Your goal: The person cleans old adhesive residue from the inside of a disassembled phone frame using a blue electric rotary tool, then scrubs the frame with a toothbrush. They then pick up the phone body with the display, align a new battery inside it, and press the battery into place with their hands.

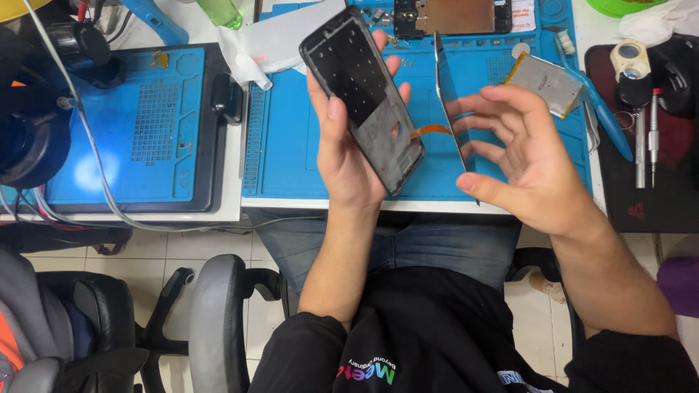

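My left hand (348,156) grips a dark phone frame (362,98), its open inner side facing me, tilted with the top end up and to the left. My right hand (520,153) holds the thin screen panel (451,109) edge-on between thumb and fingers, just right of the frame. An orange flex ribbon (431,131) still joins the panel to the frame. Both are held above a blue work mat (291,160) at the near edge of the desk.
A metal plate (547,81) and a blue-handled brush (593,102) lie right of my hands. A circuit board (451,16) sits at the mat's far edge. Screwdrivers (646,138) rest on a dark mat at right. A second blue mat (138,131) and cables lie left.
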### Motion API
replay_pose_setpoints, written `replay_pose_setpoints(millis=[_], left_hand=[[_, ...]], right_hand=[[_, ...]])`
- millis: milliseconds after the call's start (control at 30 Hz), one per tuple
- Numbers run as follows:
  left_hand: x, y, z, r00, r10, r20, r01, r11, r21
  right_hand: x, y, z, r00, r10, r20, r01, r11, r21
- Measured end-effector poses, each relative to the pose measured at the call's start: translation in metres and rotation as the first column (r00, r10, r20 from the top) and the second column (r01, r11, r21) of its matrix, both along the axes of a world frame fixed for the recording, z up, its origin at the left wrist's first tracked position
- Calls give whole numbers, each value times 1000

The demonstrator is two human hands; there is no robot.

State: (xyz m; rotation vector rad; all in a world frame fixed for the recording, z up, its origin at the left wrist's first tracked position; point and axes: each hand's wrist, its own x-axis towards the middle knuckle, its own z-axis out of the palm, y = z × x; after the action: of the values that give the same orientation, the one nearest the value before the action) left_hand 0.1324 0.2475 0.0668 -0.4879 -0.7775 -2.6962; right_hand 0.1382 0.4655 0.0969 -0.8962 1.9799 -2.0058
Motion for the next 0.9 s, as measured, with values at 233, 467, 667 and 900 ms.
replay_pose_setpoints(millis=[233,467,667,900], left_hand=[[8,-5,9,998,-62,-19,60,996,-67],[13,-4,11,999,-45,8,46,993,-113],[13,-5,14,1000,8,-31,-12,989,-147],[15,-10,16,998,7,-62,-18,985,-171]], right_hand=[[4,-4,6,994,-13,-108,12,1000,-5],[4,-1,16,990,-74,-123,63,994,-92],[-1,5,11,991,10,-133,-13,1000,-18],[-6,14,9,984,67,-165,-62,998,33]])
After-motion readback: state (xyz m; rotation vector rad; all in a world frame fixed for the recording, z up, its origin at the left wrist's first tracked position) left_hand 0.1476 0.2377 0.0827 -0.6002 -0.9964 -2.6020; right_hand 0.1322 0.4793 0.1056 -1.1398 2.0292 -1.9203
